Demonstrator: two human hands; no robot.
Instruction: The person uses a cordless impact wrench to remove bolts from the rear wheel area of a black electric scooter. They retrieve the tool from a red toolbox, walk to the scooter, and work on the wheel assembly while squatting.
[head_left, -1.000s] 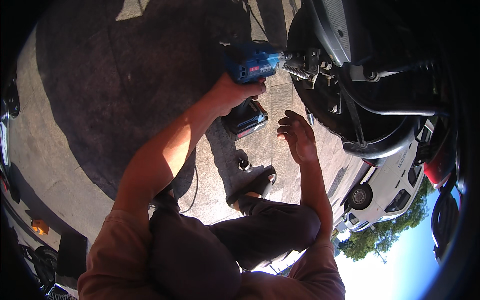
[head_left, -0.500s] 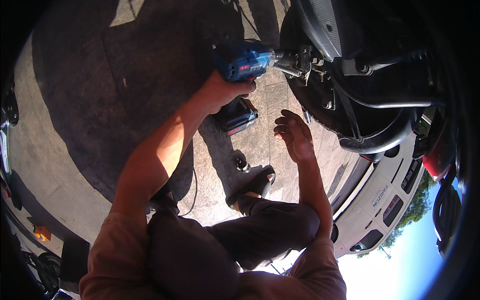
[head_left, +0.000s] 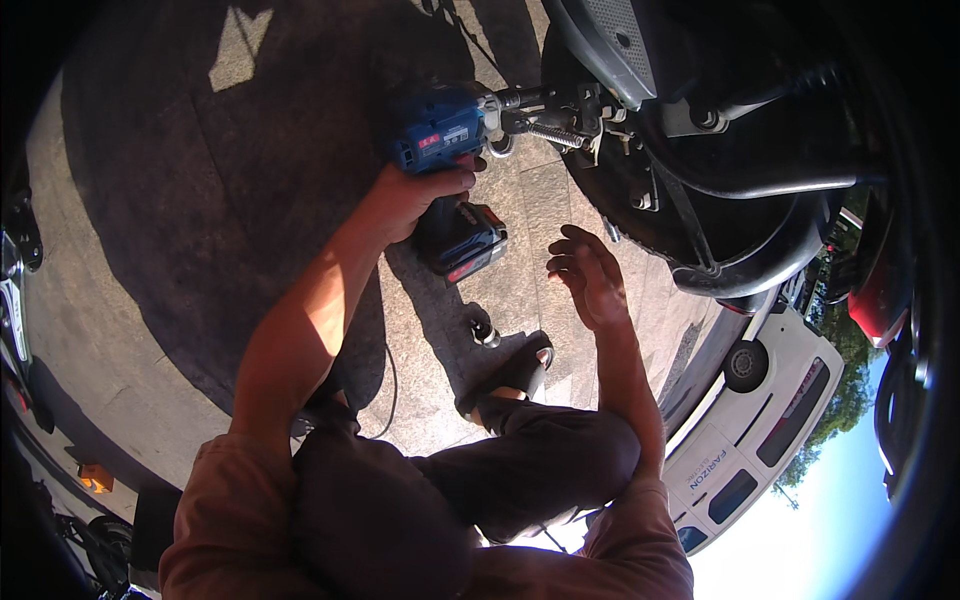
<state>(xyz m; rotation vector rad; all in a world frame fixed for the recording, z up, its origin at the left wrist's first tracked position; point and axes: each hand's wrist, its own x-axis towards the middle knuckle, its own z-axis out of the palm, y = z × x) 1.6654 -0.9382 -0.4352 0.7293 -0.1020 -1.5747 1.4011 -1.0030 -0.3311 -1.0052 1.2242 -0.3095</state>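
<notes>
My left hand (head_left: 415,200) is wrapped round the grip of a blue cordless impact wrench (head_left: 438,130), with a black battery (head_left: 466,240) at its base. The wrench's dark socket (head_left: 525,97) points right, at the bracket and bolts (head_left: 600,115) beside a motorcycle wheel (head_left: 620,190). Whether the socket sits on a bolt I cannot tell. A coil spring (head_left: 556,135) runs just below it. My right hand (head_left: 592,282) hangs in the air below the wheel, fingers loosely curled and apart, holding nothing.
A small metal socket-like piece (head_left: 485,332) lies on the paving near my sandalled foot (head_left: 520,375). The exhaust pipe (head_left: 750,275) and footboard (head_left: 610,50) jut out at right. A white van (head_left: 745,440) stands beyond. An orange object (head_left: 96,478) lies far left.
My left hand and the wrench have shifted left, and more of the socket shows. The right hand stays nearly in place. The white van has moved toward the lower left of the view.
</notes>
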